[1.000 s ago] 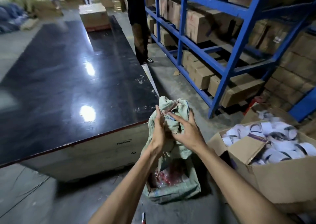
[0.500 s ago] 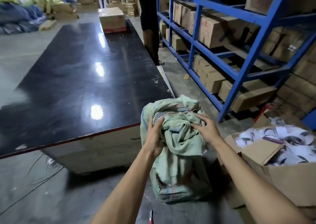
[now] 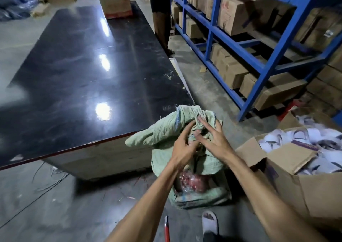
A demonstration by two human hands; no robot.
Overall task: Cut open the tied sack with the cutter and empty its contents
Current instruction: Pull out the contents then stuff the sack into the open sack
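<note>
At lower centre of the frame, on the floor beside the bench (image 3: 88, 71): green sack (image 3: 187, 167), left hand (image 3: 182, 149) and right hand (image 3: 212, 140) splayed wide over its bunched top, holding nothing. Red cutter (image 3: 167, 228) cut off at bottom edge.

Sack (image 3: 185, 171) stands on the floor (image 3: 46, 204) at the table's (image 3: 83, 75) near corner, open box (image 3: 305, 186) to its right, cutter (image 3: 167, 228) lying just before it, shelving (image 3: 259, 60) behind.
</note>
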